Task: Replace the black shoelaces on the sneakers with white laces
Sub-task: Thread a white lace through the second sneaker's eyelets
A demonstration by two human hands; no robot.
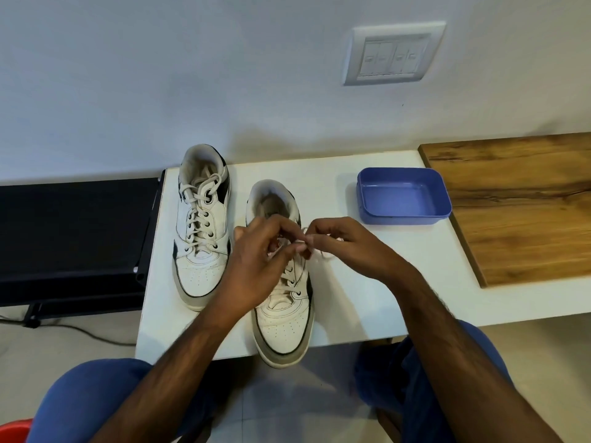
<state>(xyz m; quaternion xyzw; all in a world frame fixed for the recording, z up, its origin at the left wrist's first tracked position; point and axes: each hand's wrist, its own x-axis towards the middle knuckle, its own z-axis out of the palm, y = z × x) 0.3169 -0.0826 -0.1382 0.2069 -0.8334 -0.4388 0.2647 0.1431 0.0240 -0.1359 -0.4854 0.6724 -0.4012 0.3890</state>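
Knees in blue trousers (96, 398) fill the bottom edge, forearms reaching forward over them to a white table (367, 282); two white sneakers with black trim stand on it, toes toward the person. Left sneaker (201, 231) sits farther back, near the wall, fully threaded with a white lace (200, 215), its ends lying loose at the top eyelets; right sneaker (283, 308) sits closer, its toe overhanging the table's front edge, white lace crossed through its lower eyelets. Both hands work above the right sneaker's upper eyelets — left hand (256, 263) curled, fingertips pinching the white lace end (323, 254); right hand (339, 244) likewise curled and pinching the same lace, a small loop showing between the two hands; exact eyelet reached is hidden by the fingers. Blue plastic tray (403, 196) rests to the right of the shoes, just beside a wooden board (518, 206); switch plate (391, 54) on the wall above; black bench-like surface (73, 231) to the left of the table.
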